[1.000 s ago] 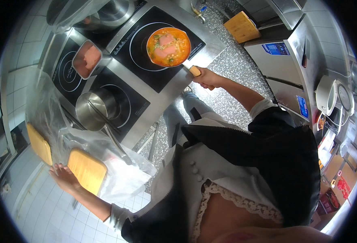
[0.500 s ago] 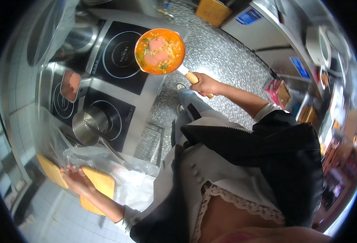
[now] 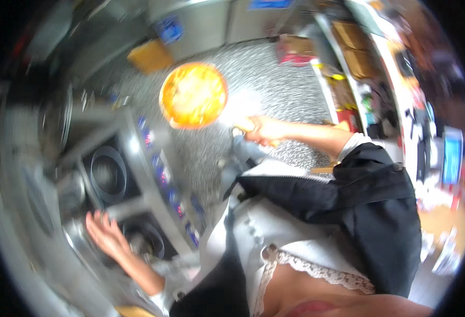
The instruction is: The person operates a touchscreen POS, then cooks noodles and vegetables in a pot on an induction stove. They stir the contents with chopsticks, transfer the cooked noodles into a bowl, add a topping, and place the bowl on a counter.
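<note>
My right hand (image 3: pixel 264 130) is closed round the wooden handle of a saucepan (image 3: pixel 224 105), holding it out over the speckled floor. Orange-red soup (image 3: pixel 193 95) fills the pan; blur and glare hide most of what is in it, though the earlier frame shows noodles and pink slices. My left hand (image 3: pixel 105 232) is empty, its fingers stretched out, over the stove (image 3: pixel 158 198) on the left. Beside that hand are a round black hob (image 3: pixel 105 171) and blurred metal cookware (image 3: pixel 74 230).
A tan box (image 3: pixel 150 55) stands on the floor (image 3: pixel 264 79) by steel cabinets (image 3: pixel 200 31). Farther right is a red and brown carton (image 3: pixel 296 50). Shelving with packed goods (image 3: pixel 343 98) runs along the right. A wooden board's edge (image 3: pixel 132 311) shows at the lower left.
My view and body have turned to the right, away from the stove. The saucepan, still in my right hand, is now over the floor instead of beside the stove edge. My left hand stays empty.
</note>
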Available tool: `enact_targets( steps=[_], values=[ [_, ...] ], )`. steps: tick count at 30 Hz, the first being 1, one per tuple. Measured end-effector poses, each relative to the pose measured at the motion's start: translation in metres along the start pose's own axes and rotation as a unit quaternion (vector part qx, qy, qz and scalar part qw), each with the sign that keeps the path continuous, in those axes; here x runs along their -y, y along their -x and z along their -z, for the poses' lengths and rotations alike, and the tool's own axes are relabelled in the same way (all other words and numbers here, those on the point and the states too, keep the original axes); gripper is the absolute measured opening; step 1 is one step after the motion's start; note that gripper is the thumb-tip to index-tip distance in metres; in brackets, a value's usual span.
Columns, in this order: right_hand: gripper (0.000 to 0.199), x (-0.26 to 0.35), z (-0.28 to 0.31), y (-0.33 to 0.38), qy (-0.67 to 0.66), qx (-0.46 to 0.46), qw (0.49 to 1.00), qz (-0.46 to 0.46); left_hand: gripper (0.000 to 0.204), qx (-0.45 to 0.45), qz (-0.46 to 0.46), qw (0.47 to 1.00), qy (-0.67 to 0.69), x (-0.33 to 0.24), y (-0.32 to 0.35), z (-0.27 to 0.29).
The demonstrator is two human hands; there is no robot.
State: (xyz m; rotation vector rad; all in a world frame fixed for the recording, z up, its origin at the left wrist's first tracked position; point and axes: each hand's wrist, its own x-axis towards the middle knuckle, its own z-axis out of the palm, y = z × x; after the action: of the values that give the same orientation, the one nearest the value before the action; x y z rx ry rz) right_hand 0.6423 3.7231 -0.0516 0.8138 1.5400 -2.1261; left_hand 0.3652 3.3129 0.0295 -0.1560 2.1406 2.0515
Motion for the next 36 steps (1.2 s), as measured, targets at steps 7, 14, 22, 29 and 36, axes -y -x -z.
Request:
enact_targets(
  steps=[7,14,22,29,36],
  values=[
    [0.035,-0.053,0.126,0.107,-0.069,-0.115,0.988,0.072,0.044,0.187,0.005,0.982,0.015,0.012,0.002,-0.226],
    [0.037,-0.102,0.233,0.208,-0.137,-0.243,0.955,0.096,0.045,0.325,0.016,0.946,-0.005,0.028,0.063,-0.451],
    [0.027,-0.142,0.337,0.304,-0.234,-0.351,0.904,0.067,0.043,0.473,0.043,0.878,-0.053,0.041,0.144,-0.651],
    [0.026,-0.165,0.437,0.362,-0.315,-0.386,0.863,0.089,0.041,0.520,0.069,0.848,-0.073,0.058,0.207,-0.830],
    [0.028,-0.140,0.520,0.406,-0.373,-0.437,0.811,0.112,0.041,0.556,0.082,0.822,-0.094,0.074,0.236,-1.008]
  ],
)
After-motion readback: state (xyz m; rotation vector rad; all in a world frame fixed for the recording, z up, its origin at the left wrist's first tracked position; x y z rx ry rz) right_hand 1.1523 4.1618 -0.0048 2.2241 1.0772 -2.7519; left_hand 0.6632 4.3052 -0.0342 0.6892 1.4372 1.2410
